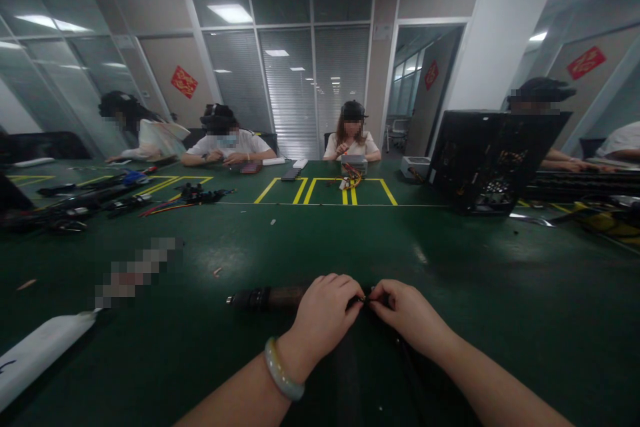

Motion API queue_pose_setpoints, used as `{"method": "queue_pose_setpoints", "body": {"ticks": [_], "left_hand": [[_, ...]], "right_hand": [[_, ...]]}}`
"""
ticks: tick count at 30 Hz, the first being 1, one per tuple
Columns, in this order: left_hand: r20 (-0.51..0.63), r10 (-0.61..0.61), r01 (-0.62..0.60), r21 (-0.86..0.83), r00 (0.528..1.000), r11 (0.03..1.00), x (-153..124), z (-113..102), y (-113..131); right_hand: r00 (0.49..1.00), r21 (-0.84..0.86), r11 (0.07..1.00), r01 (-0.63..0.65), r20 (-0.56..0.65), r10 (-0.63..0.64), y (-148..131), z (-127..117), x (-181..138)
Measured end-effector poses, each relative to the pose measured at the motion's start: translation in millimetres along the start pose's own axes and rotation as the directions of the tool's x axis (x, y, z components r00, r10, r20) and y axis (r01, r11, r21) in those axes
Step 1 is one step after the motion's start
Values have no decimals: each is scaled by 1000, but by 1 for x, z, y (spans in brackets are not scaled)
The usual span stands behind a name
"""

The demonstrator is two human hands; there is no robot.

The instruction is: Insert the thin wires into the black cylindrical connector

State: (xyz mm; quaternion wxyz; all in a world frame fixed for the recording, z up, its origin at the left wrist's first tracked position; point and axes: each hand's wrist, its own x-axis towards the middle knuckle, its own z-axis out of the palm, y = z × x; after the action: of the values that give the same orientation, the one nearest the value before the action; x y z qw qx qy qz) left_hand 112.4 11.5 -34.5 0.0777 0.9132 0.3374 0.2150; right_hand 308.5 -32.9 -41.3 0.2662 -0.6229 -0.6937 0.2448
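Note:
My left hand (327, 313), with a pale bangle (283, 370) on its wrist, is closed in a pinch at the middle front of the table. Opposite it, my right hand (415, 317) also pinches, its fingertips almost meeting the left ones. A tiny dark piece with a yellowish glint lies between the two sets of fingertips, too small to name. Under and behind the left hand runs a dark tube-shaped object (280, 298) with a shiny metal tip at its left end. My left hand hides part of it. Thin dark strips, perhaps cables, run below the right hand.
The green table (210, 360) carries a white strip-shaped object (47, 350) at the left. Dark cables and parts (200, 193) lie farther back left. A black computer case (495, 160) stands back right. Several people sit opposite; one has a grey box with coloured wires (353, 173).

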Motion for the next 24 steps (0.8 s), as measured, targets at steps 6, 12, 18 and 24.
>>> {"method": "queue_pose_setpoints", "body": {"ticks": [6,12,18,24], "left_hand": [[-7,5,-5,-2,1000,1000,0,-1,1],[-7,2,-2,0,1000,1000,0,1,0],[-25,5,-6,-30,1000,1000,0,1,0],[-26,-5,4,-32,1000,999,0,0,0]], "right_hand": [[1000,61,998,-5,1,5,4,3,2],[999,9,1000,28,-15,-28,4,2,3],[999,7,999,32,-24,-32,1,0,1],[1000,1,1000,12,-7,-12,0,-3,0]]}}
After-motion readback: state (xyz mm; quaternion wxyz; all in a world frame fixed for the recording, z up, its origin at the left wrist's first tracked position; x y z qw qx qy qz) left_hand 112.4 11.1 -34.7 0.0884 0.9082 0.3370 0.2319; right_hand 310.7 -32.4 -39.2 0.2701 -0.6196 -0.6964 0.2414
